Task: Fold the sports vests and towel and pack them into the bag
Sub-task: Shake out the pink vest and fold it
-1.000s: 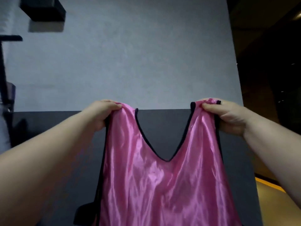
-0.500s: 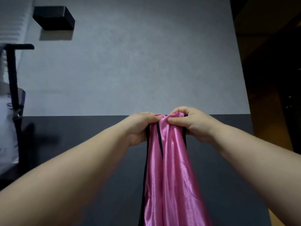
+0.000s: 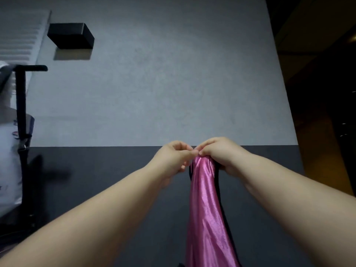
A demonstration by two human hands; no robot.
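A shiny pink sports vest (image 3: 207,209) with black trim hangs folded in half lengthwise above the dark table (image 3: 96,180). Its two shoulder straps are brought together at the top. My right hand (image 3: 221,155) grips the straps there. My left hand (image 3: 174,157) is right beside it, its fingertips pinching the same top edge. The vest's lower part runs out of the bottom of the view. A white bag (image 3: 9,160) with a black strap (image 3: 21,112) stands at the left edge. No towel is in sight.
A grey wall (image 3: 154,83) rises behind the table. On it sits a black box-shaped fixture (image 3: 71,35) at upper left. A dark doorway or corridor (image 3: 327,112) opens on the right.
My hands came together from wide apart, so the spread vest is now folded in half lengthwise. In the last half second the hands closed up tighter at the straps.
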